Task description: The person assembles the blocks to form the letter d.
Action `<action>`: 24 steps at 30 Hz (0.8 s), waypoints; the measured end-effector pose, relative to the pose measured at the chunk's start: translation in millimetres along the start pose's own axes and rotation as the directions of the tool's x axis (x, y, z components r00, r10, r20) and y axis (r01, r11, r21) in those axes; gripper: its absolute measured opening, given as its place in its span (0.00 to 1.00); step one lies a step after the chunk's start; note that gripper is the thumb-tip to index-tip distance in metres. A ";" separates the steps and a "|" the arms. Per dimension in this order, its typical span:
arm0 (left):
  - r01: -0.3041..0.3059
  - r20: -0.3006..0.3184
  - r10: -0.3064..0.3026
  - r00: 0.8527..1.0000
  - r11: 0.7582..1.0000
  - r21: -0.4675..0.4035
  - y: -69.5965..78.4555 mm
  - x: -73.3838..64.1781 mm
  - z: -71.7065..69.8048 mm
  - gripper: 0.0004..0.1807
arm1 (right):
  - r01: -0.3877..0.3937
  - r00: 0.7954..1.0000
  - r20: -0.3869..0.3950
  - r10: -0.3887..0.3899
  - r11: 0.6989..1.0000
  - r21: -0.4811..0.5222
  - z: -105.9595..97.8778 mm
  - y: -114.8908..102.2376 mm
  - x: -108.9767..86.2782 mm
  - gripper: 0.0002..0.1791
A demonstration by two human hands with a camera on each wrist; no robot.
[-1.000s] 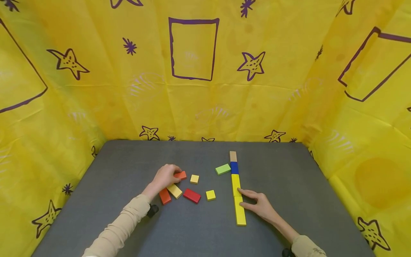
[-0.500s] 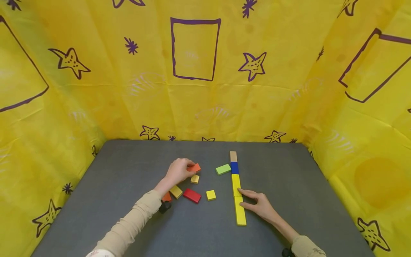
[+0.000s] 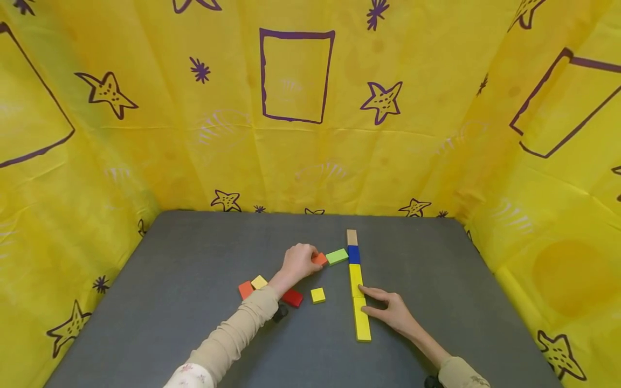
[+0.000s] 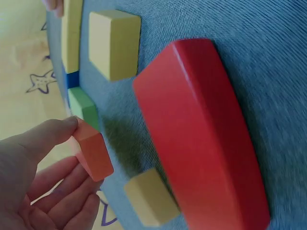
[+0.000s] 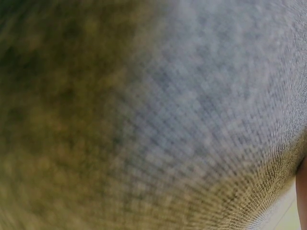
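My left hand (image 3: pixel 298 262) pinches an orange block (image 3: pixel 320 260) between thumb and fingers, at the left end of a light green block (image 3: pixel 337 257). The left wrist view shows this orange block (image 4: pixel 95 152) in the grip, lined up with the green block (image 4: pixel 83 106). My right hand (image 3: pixel 392 311) touches two long yellow blocks (image 3: pixel 361 323) with its fingertips near their joint. Those yellow blocks continue a straight row with a blue block (image 3: pixel 354 254) and a tan block (image 3: pixel 351 237). The green block's right end meets the blue block. Only blurred cloth and a sliver of skin show in the right wrist view.
A small yellow block (image 3: pixel 317 295) lies between the hands. Under and beside the left forearm are a red block (image 3: pixel 293 298), a pale yellow block (image 3: pixel 259 282) and another orange block (image 3: pixel 246 290). The dark tabletop (image 3: pixel 213 237) meets yellow patterned cloth (image 3: pixel 291 161) at its back and sides.
My left hand has carried the orange block rightward, from the loose blocks to the green block. The left forearm now covers part of the red block. My right hand stays in place.
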State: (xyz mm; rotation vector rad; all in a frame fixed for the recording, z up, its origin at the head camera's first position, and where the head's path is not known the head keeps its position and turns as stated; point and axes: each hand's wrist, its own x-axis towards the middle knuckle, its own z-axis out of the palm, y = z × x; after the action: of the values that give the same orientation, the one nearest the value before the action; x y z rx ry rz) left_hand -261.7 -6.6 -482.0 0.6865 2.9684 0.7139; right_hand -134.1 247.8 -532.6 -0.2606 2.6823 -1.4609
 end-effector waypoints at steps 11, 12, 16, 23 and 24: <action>0.069 -0.034 -0.067 0.997 0.997 0.047 0.4 5.4 15.2 0.15 | -0.008 1.000 0.018 0.008 1.000 -0.005 -7.2 -32.1 -7.2 0.29; 0.069 -0.039 -0.067 0.997 0.996 0.048 0.1 5.2 15.8 0.15 | -0.003 1.000 0.015 0.003 1.000 -0.005 -7.2 -31.6 -7.3 0.29; 0.067 -0.052 -0.064 0.997 0.997 0.048 -0.9 4.2 16.4 0.19 | 0.010 1.000 0.013 -0.010 1.000 -0.008 -6.4 -28.0 -6.4 0.29; 0.064 -0.068 -0.061 0.996 0.997 0.047 0.6 2.6 15.6 0.19 | -0.004 1.000 0.017 0.004 1.000 -0.001 -5.3 -25.5 -4.8 0.29; 0.064 -0.070 -0.061 0.996 0.997 0.047 1.0 2.6 15.6 0.18 | -0.006 1.000 0.018 0.006 1.000 -0.001 -5.3 -25.7 -4.9 0.29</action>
State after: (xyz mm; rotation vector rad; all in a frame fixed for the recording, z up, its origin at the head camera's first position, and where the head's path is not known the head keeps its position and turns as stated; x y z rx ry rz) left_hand -261.9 2.0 -495.4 0.5802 3.0643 0.6757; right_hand -127.2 239.4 -508.2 -0.2647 2.6674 -1.4488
